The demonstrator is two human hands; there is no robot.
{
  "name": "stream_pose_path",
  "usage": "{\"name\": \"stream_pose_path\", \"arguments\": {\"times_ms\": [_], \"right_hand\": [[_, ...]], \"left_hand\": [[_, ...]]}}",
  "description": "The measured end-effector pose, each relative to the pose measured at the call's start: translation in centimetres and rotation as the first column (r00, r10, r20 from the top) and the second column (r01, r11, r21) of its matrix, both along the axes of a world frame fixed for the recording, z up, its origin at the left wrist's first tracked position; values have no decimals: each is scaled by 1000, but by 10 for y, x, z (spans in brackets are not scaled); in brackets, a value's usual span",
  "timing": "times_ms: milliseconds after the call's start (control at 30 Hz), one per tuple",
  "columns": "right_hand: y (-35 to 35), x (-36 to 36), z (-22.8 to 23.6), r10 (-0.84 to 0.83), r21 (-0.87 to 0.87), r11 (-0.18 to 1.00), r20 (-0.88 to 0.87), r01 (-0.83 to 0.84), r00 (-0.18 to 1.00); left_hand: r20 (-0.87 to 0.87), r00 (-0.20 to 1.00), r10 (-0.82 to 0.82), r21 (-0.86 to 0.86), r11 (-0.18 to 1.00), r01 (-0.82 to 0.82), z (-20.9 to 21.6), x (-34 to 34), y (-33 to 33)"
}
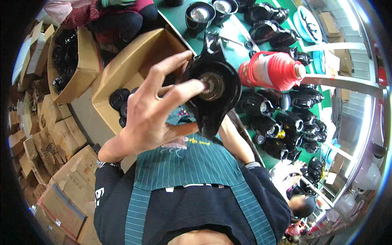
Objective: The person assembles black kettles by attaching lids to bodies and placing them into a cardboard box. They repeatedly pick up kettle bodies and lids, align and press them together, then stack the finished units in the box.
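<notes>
Green table (pixel 173 17) right of my left hand (pixel 153 102): black housings (pixel 273 149), done or waiting unclear. Hand splayed, one finger inside the black part (pixel 212 108) ahead; I judge it unfinished. Right hand hidden, grip unclear.

Bright white light glares from long light strips (pixel 359 136) on my right, nearly washed out. Small highlights gleam on the glossy black part (pixel 209 118) at my fingers (pixel 183 92), otherwise dark. Fisheye distortion bends straight edges near the black, bluish-fringed border.
</notes>
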State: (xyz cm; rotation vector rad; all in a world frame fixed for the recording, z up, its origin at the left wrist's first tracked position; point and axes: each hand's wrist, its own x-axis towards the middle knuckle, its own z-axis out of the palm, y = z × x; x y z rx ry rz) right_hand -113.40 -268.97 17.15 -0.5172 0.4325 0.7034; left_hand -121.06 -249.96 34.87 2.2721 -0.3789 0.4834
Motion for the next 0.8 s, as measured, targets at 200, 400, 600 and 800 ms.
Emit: {"name": "stream_pose_path", "arguments": {"times_ms": [200,400,600,800], "right_hand": [[-12,10,-12,-25,-120,993,-31,22,999],[-28,34,-34,359,-40,932,250,-361,899],[-63,74,-50,483,-104,875,210,-472,850],[-85,90,-60,503,-177,858,99,-482,859]], "left_hand": [[-205,978,41,14,999,-39,-8,25,33],[-76,956,283,34,959,-281,-21,113,76],[381,829,409,158,855,-495,-96,351,114],[-190,810,554,-97,811,-577,-203,513,142]]}}
